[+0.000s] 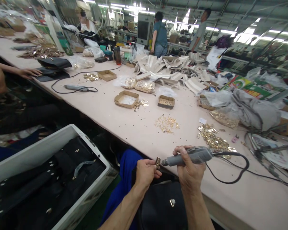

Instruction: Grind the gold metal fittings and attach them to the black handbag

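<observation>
A pale table crosses the frame, with a white crate at lower left. A black bag lies at bottom centre; above it in the frame, the right hand grasps a grey power screwdriver, its tip at a gold fitting pinched by the left hand.

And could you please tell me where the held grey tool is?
In the head view, the grey tool is right of centre in the right hand, by the edge of the table, its tip beside the gold piece in the left hand.
</observation>
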`<move>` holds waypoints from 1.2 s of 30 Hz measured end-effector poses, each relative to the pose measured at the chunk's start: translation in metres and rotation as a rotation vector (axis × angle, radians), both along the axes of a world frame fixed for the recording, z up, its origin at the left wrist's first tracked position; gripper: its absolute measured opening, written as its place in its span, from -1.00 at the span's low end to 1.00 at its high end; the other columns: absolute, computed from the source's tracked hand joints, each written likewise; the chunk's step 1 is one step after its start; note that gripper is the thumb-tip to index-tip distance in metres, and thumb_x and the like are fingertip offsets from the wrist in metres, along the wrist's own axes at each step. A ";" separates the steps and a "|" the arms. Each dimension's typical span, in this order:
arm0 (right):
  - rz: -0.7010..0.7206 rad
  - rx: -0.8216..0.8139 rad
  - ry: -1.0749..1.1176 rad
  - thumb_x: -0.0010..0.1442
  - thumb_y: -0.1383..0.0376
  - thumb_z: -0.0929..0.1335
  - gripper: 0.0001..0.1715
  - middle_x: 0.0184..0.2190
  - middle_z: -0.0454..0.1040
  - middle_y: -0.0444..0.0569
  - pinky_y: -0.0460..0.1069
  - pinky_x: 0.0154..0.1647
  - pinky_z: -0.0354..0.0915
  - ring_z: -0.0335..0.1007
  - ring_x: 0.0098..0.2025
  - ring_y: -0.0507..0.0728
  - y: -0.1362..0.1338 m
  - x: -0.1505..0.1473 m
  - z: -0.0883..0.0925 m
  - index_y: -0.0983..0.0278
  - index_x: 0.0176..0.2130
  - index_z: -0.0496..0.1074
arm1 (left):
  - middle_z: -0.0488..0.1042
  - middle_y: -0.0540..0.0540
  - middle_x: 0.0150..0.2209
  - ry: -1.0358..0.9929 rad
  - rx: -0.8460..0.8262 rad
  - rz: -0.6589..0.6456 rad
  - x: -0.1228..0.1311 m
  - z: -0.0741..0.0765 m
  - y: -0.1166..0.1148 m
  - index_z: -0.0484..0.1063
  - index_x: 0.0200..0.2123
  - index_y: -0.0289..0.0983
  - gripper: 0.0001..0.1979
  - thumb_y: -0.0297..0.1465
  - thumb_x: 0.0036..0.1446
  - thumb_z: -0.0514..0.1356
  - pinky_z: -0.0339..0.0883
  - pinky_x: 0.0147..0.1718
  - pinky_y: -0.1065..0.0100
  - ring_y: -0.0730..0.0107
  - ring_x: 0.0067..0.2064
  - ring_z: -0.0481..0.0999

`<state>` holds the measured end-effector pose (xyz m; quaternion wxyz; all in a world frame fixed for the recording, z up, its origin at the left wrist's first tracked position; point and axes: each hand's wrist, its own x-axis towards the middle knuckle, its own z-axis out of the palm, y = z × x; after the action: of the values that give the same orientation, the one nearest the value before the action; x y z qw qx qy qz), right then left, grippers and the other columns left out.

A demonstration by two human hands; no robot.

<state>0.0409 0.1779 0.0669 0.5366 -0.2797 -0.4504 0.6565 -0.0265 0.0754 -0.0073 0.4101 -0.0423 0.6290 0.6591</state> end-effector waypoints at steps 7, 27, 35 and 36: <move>0.009 0.002 -0.027 0.04 0.29 0.60 -0.61 -0.37 0.49 -0.07 0.04 -0.33 0.42 0.47 -0.32 0.12 -0.006 -0.003 -0.005 0.30 -0.20 0.46 | 0.61 -0.22 -0.57 0.010 -0.005 -0.001 0.000 0.000 -0.001 0.53 -0.43 -0.43 -0.92 -0.58 -0.10 0.31 0.47 -0.65 0.37 0.24 -0.62 0.60; 0.366 0.291 -0.310 0.02 0.32 0.60 -0.58 -0.51 0.46 -0.21 -0.07 -0.58 0.31 0.35 -0.59 0.03 -0.022 -0.020 -0.006 0.23 -0.23 0.36 | 0.57 -0.16 -0.66 0.036 0.043 -0.009 0.000 -0.004 -0.005 0.52 -0.47 -0.38 -0.81 -0.62 -0.21 0.15 0.49 -0.60 0.30 0.22 -0.64 0.56; 0.576 0.371 -0.334 -0.05 0.31 0.63 -0.47 -0.51 0.42 -0.22 -0.09 -0.56 0.27 0.34 -0.56 0.02 -0.022 -0.029 0.000 0.22 -0.18 0.35 | 0.46 -0.07 -0.76 0.123 0.057 -0.013 -0.002 -0.003 -0.008 0.47 -0.62 -0.33 -0.88 -0.56 -0.24 0.13 0.30 -0.69 0.41 0.35 -0.72 0.44; 0.603 0.367 -0.332 -0.06 0.30 0.63 -0.46 -0.51 0.43 -0.21 -0.09 -0.56 0.26 0.35 -0.56 0.02 -0.021 -0.029 0.001 0.22 -0.18 0.35 | 0.46 -0.07 -0.76 0.136 0.055 -0.023 -0.002 -0.002 -0.009 0.46 -0.63 -0.33 -0.88 -0.56 -0.23 0.12 0.31 -0.69 0.41 0.34 -0.71 0.44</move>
<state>0.0124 0.1567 0.0680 0.2804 -0.1367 -0.7030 0.6392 -0.0288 0.0668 -0.0096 0.3749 0.0212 0.6375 0.6727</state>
